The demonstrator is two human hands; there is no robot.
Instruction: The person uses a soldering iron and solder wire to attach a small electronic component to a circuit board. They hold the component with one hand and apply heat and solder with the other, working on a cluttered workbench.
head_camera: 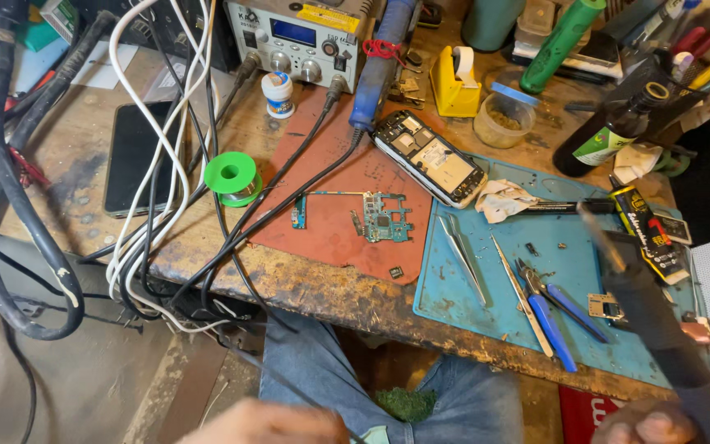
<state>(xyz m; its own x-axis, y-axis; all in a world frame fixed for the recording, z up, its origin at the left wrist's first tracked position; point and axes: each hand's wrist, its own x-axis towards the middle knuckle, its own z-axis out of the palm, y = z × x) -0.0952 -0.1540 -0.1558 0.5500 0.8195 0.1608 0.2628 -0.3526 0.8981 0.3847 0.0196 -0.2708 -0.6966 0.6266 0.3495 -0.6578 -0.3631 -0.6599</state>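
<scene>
At lower right, right hand (659,423) fingers clamp a black handpiece (651,312), tip aimed up-left.

Both hands sit low: left hand (269,424) blurred, right hand (667,421) fingers curled.

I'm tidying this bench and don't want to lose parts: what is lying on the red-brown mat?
On the red-brown mat lie a bare circuit board, a smaller blue board piece and a tiny chip. Black cables cross it, hiding whatever lies beneath them.
</scene>
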